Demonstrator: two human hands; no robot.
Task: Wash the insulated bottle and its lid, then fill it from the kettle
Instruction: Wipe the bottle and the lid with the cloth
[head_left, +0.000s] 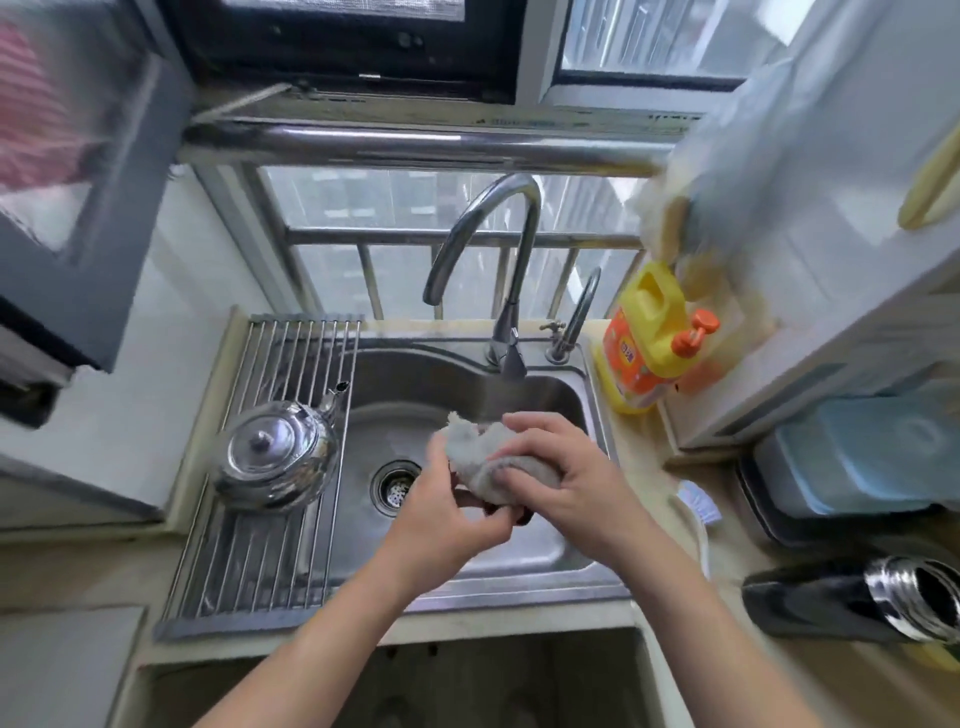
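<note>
Over the sink (426, 374), a cloth (488, 457) is gripped by the left hand (447, 519) and right hand (571, 483), fingers (535, 434) curled round it. The bottle (831, 603) is laid sideways on the bench (649, 467), well right, nearer the right hand, mouth pointing right.

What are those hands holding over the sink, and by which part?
A fluffy grey cloth: the right hand curls over its top, the left hand grips it from below. A dark object beneath is too hidden to identify.
</note>
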